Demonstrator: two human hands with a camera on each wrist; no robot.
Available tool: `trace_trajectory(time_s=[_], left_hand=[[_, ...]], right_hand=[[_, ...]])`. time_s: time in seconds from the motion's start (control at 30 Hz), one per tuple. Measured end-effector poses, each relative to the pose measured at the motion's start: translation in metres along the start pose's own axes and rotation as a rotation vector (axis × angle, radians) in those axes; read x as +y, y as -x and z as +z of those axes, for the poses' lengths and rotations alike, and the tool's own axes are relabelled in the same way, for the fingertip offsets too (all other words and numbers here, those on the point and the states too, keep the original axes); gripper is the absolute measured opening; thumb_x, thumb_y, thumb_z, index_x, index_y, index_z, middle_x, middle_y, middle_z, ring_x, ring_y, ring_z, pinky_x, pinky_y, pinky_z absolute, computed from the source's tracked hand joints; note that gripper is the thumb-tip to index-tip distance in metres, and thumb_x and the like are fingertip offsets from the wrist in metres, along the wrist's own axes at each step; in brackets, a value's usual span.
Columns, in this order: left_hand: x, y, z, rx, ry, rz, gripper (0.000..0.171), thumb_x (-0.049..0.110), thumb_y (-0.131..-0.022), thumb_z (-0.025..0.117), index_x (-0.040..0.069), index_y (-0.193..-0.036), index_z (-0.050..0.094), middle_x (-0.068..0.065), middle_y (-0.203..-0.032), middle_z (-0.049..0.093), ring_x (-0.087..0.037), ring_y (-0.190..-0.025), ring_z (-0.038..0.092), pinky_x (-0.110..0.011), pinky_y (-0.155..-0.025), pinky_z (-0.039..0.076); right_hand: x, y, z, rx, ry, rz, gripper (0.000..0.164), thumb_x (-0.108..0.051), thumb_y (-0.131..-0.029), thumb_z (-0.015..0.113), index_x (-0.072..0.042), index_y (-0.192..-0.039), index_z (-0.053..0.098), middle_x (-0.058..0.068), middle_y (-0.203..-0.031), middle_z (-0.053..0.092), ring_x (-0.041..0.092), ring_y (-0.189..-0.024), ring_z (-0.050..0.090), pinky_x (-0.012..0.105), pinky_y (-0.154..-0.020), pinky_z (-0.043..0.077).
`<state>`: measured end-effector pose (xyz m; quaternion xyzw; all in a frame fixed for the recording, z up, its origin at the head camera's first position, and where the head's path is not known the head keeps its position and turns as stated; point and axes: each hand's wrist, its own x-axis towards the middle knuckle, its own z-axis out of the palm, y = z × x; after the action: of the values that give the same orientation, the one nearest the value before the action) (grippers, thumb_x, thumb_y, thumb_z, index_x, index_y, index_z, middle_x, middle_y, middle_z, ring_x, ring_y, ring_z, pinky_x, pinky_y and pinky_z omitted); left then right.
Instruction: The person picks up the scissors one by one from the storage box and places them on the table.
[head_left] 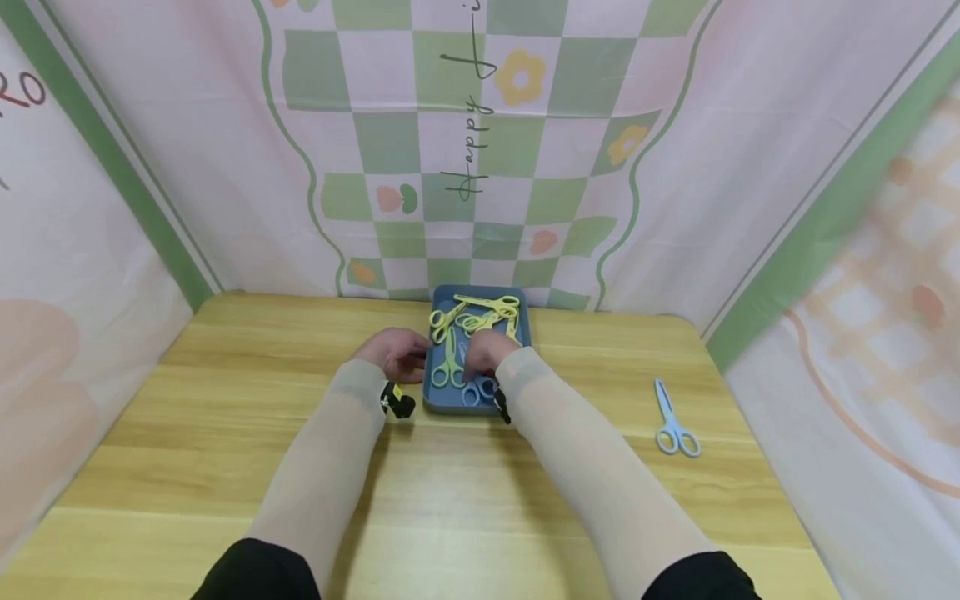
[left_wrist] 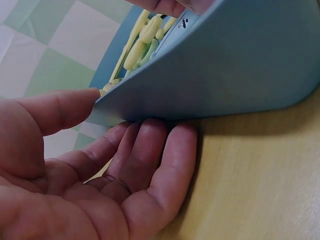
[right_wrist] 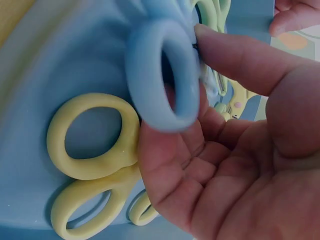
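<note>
The left hand (left_wrist: 100, 190) rests loose fingers against the blue tray (left_wrist: 215, 75), so press lightly there. The right hand (right_wrist: 245, 150) seems to pinch blue scissors (right_wrist: 145, 75) inside the tray, though fingertips hide; move them slowly past the yellow scissors (right_wrist: 112, 167) so nothing snags.

The right fingers (right_wrist: 165, 172) pinch blue scissors (right_wrist: 141, 75) beside yellow scissors (right_wrist: 82, 169) in the blue tray (right_wrist: 25, 175).
</note>
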<state>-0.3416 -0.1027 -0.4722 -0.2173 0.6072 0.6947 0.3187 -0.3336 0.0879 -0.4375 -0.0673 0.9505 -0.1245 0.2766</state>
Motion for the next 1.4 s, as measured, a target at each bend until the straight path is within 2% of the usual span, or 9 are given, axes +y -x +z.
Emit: trace_trajectory(time_s=[0.2, 0.27, 0.43, 0.57, 0.67, 0.73, 0.9, 1.1, 1.4], left_hand=[[0.0, -0.003, 0.0, -0.019, -0.004, -0.002, 0.025, 0.007, -0.098, 0.059, -0.003, -0.12, 0.061, -0.015, -0.11, 0.066, -0.025, -0.1, 0.064, -0.037, -0.083, 0.057], [0.0, -0.004, 0.0, -0.03, -0.016, -0.003, 0.025, 0.008, -0.098, 0.058, -0.003, -0.121, 0.061, -0.014, -0.11, 0.066, -0.024, -0.099, 0.064, -0.037, -0.082, 0.057], [0.0, -0.004, 0.0, -0.043, -0.025, -0.007, 0.026, 0.009, -0.099, 0.057, -0.003, -0.121, 0.061, -0.013, -0.109, 0.066, -0.024, -0.098, 0.064, -0.037, -0.083, 0.057], [-0.001, -0.004, 0.001, -0.055, -0.022, -0.003, 0.027, 0.009, -0.099, 0.056, -0.003, -0.122, 0.06, -0.014, -0.11, 0.066, -0.024, -0.099, 0.064, -0.037, -0.086, 0.056], [-0.001, -0.004, 0.002, -0.06, -0.026, -0.004, 0.027, 0.009, -0.099, 0.056, -0.004, -0.123, 0.06, -0.014, -0.11, 0.066, -0.025, -0.099, 0.063, -0.037, -0.087, 0.056], [0.0, -0.005, 0.002, -0.055, -0.025, -0.008, 0.027, 0.009, -0.099, 0.057, -0.004, -0.123, 0.06, -0.014, -0.11, 0.066, -0.025, -0.1, 0.063, -0.037, -0.086, 0.056], [0.001, -0.004, 0.0, -0.045, -0.005, -0.018, 0.028, 0.008, -0.098, 0.058, -0.003, -0.124, 0.059, -0.015, -0.114, 0.064, -0.025, -0.101, 0.063, -0.037, -0.086, 0.056], [0.0, -0.003, 0.0, -0.043, 0.01, -0.009, 0.027, 0.007, -0.098, 0.058, -0.003, -0.123, 0.06, -0.015, -0.112, 0.065, -0.025, -0.1, 0.064, -0.038, -0.086, 0.056], [-0.001, -0.004, 0.001, -0.043, -0.002, -0.002, 0.026, 0.008, -0.099, 0.057, -0.004, -0.122, 0.06, -0.013, -0.109, 0.067, -0.024, -0.1, 0.063, -0.038, -0.088, 0.055]], right_hand=[[0.004, 0.002, -0.005, -0.014, 0.016, -0.031, 0.024, -0.025, -0.084, 0.079, -0.004, -0.083, 0.069, 0.007, -0.079, 0.064, 0.016, -0.064, 0.058, 0.032, -0.065, 0.051], [0.006, 0.001, -0.005, -0.013, -0.044, 0.001, 0.029, -0.023, -0.084, 0.079, -0.001, -0.1, 0.068, 0.009, -0.083, 0.065, 0.016, -0.061, 0.058, 0.032, -0.064, 0.052], [0.013, 0.0, -0.005, -0.005, -0.19, 0.067, 0.071, -0.02, -0.083, 0.081, -0.003, -0.144, 0.048, 0.009, -0.084, 0.065, 0.015, -0.055, 0.057, 0.027, -0.053, 0.048], [0.017, 0.0, -0.004, -0.028, -0.287, 0.071, 0.047, -0.015, -0.085, 0.077, 0.002, -0.125, 0.06, 0.004, -0.064, 0.057, 0.014, -0.05, 0.054, 0.024, -0.043, 0.042], [0.018, 0.001, -0.004, -0.038, -0.332, 0.073, 0.021, -0.012, -0.085, 0.073, 0.002, -0.098, 0.063, 0.002, -0.06, 0.053, 0.014, -0.051, 0.054, 0.023, -0.042, 0.041], [0.019, 0.001, -0.004, -0.044, -0.367, 0.076, 0.016, -0.009, -0.086, 0.071, 0.001, -0.094, 0.062, 0.003, -0.06, 0.053, 0.016, -0.052, 0.055, 0.023, -0.043, 0.041], [0.019, -0.003, -0.003, -0.044, -0.405, 0.097, 0.015, -0.009, -0.087, 0.07, 0.004, -0.093, 0.063, 0.005, -0.065, 0.058, 0.016, -0.053, 0.057, 0.023, -0.044, 0.043], [0.02, -0.005, 0.001, 0.017, -0.462, 0.123, 0.015, -0.008, -0.087, 0.072, 0.003, -0.09, 0.064, 0.007, -0.07, 0.06, 0.015, -0.053, 0.057, 0.023, -0.044, 0.045], [0.027, -0.005, -0.006, 0.094, -0.453, 0.075, 0.016, -0.009, -0.085, 0.076, 0.001, -0.08, 0.065, 0.007, -0.065, 0.06, 0.016, -0.051, 0.057, 0.025, -0.047, 0.047]])
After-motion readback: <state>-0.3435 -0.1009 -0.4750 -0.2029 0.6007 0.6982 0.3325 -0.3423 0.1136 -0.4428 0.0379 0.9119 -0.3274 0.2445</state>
